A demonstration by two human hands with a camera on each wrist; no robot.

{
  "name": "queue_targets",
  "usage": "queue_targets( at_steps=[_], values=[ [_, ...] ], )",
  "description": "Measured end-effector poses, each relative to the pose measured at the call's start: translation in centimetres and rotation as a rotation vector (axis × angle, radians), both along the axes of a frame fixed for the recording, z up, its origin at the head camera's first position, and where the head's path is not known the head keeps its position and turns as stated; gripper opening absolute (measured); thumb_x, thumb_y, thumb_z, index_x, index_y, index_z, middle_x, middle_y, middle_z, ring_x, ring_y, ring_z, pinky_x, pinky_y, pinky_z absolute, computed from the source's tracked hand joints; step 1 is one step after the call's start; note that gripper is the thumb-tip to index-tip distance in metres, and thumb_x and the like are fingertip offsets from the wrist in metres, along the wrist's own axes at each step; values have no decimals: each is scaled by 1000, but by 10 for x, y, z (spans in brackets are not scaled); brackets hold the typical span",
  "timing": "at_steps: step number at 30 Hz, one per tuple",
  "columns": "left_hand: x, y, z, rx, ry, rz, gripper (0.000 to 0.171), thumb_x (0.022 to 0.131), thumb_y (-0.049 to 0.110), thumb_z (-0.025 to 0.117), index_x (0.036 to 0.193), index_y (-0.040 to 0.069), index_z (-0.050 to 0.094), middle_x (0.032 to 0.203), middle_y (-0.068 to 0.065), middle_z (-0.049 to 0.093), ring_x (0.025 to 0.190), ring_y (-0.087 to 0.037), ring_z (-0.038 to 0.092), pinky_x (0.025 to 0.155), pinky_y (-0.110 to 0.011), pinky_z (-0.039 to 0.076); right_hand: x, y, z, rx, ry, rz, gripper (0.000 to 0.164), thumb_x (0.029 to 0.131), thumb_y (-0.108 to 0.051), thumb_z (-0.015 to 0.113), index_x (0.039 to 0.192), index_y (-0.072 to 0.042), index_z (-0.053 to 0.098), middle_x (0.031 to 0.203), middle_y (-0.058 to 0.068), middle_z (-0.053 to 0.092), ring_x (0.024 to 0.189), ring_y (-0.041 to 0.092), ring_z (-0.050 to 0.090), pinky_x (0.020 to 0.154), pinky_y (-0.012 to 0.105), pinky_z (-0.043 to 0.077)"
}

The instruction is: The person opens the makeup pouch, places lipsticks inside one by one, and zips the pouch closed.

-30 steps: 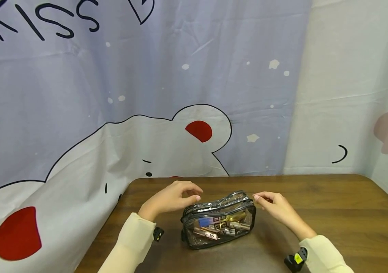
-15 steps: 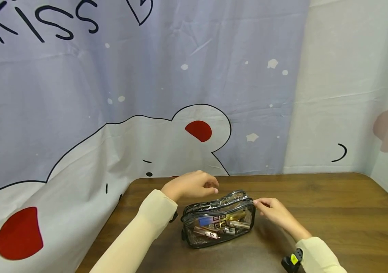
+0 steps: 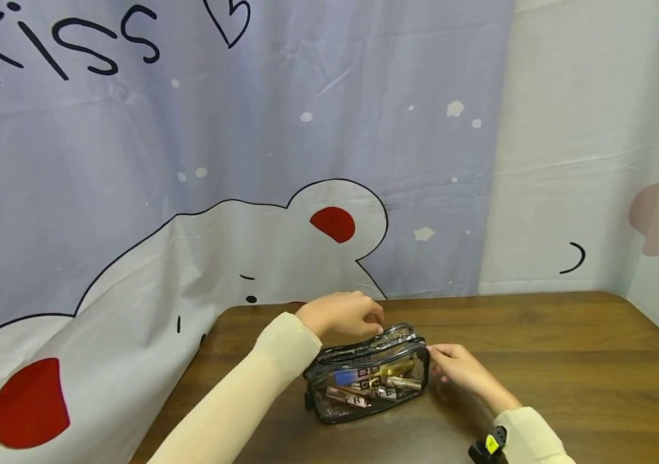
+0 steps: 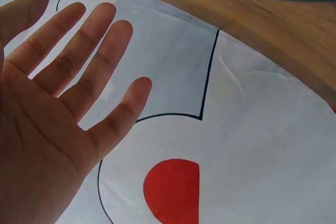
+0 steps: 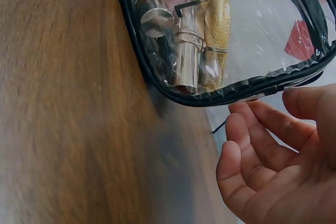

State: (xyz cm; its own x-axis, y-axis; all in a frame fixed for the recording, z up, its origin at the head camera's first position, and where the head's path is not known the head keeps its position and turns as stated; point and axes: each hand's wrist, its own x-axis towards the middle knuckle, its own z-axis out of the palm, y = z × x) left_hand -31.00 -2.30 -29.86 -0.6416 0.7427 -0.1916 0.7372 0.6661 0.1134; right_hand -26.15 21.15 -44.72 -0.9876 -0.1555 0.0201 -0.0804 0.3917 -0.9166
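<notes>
A clear zip pouch with black trim (image 3: 358,412) stands on the table, angled, with cosmetics visible inside. My left hand (image 3: 344,314) is just behind the pouch's top edge, palm down. The left wrist view shows that hand's (image 4: 63,93) fingers spread and nothing held; a dark edge crosses the top of that view. At the pouch's right end, my right hand (image 3: 464,372) pinches the trim with thumb and index finger. Close up, the right wrist view shows the right hand (image 5: 278,156) at the pouch's end, near lipstick tubes (image 5: 187,61) and a gold tube (image 5: 217,35).
The brown wooden table (image 3: 544,367) extends to the right of the pouch. Behind it hangs a pale printed curtain (image 3: 422,161), which also falls along the left side. Each wrist carries a small black camera (image 3: 489,444).
My left hand has moved right, from the pouch's left end to behind its top. My right hand has closed in on the pouch's right end and now grips it. The pouch has barely moved.
</notes>
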Motion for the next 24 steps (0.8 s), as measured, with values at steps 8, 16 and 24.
queue_targets(
  at_steps=[8,16,24],
  values=[
    [-4,4,-8,-60,-16,23,22,96,33,59,112,24,69,101,11,68,92,-7,63,84,-30,50,-4,-1,-9,-164,-131,8,43,101,-20,44,123,16,53,100,10,65,76,16,60,63,29,51],
    [-12,1,-21,-56,-84,52,26,96,37,57,117,25,67,117,10,66,113,-12,60,96,-32,48,-5,1,-11,-273,-194,69,47,99,-16,43,131,18,43,91,1,61,77,12,57,65,24,49],
    [-14,5,-24,-40,-104,21,21,96,32,59,111,22,69,104,10,67,93,-6,62,82,-27,51,-7,6,-15,-310,-214,115,42,98,-17,44,122,16,52,83,-3,61,74,9,55,62,21,47]
  ],
)
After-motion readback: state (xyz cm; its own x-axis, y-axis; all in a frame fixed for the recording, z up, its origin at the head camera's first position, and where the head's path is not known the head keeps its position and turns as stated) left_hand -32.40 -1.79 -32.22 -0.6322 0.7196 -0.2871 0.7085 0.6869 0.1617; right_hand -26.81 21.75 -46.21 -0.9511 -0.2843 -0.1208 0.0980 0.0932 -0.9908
